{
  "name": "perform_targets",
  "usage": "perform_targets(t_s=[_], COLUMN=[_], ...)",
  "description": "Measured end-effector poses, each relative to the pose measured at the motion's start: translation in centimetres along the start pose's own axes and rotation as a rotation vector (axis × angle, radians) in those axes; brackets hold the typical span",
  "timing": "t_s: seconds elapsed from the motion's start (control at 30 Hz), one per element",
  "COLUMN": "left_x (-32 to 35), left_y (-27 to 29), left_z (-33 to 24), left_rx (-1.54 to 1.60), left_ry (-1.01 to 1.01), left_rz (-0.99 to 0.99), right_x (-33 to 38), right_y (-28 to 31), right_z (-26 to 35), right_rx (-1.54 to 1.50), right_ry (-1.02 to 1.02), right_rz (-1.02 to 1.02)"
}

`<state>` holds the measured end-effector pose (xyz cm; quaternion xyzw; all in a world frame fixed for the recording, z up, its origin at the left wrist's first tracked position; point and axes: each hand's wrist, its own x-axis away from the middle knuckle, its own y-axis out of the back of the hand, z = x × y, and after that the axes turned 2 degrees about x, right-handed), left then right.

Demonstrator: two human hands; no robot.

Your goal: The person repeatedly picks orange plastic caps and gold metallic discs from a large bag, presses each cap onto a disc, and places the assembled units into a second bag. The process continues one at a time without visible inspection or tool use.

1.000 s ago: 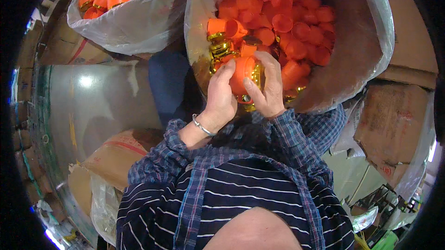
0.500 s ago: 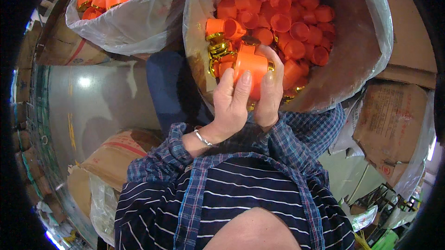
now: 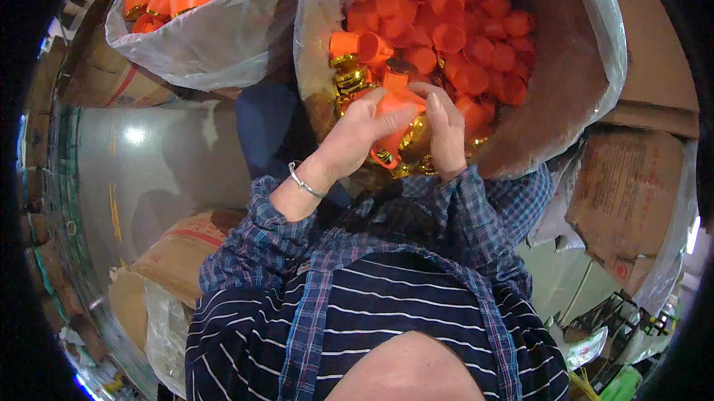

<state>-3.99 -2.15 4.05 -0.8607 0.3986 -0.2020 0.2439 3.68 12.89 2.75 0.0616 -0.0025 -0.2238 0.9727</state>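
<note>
Both my hands meet over the near side of a plastic-lined carton (image 3: 554,111) filled with orange plastic cups (image 3: 450,37). My left hand (image 3: 361,130), with a bracelet on its wrist, wraps round an orange cup (image 3: 396,110). On the cup's other side, my right hand (image 3: 448,130) grips it with bent fingers. Shiny gold round pieces (image 3: 349,80) lie in the carton beside my left hand. A gold surface (image 3: 416,133) shows between my hands; whether it belongs to the held cup I cannot tell. Fingers hide part of the cup.
A second lined carton (image 3: 216,52) holding orange cups with gold rims stands at the upper left. Brown cardboard (image 3: 625,193) lies at right, and another carton (image 3: 186,248) sits at lower left. Grey floor (image 3: 156,156) shows between.
The orange cup has turned and tilted between my hands. My left wrist has shifted left and downward, while the right hand has moved slightly right.
</note>
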Motion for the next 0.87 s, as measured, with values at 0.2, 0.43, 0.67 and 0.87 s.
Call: perform_targets(t_s=[0.2,0.43,0.67,0.87], left_x=[2.1,2.0,1.5,1.8], left_y=[-2.7,-3.7,-2.9,-2.2], left_z=[-1.1,-0.7,0.0,2.9], left_rx=[-0.799,-0.805,-0.375,-0.301], left_ry=[-0.111,-0.198,-0.160,-0.158], left_rz=[-0.059,-0.108,0.142,-0.047], right_x=[0.1,0.5,0.0,-0.1], right_y=[1.9,1.1,2.5,-0.1], right_z=[2.4,2.2,0.3,-1.5], right_rx=[0.136,-0.001,-0.996,-0.801], right_ry=[0.160,0.050,-0.615,-0.648], right_rz=[0.205,0.075,0.029,-0.135])
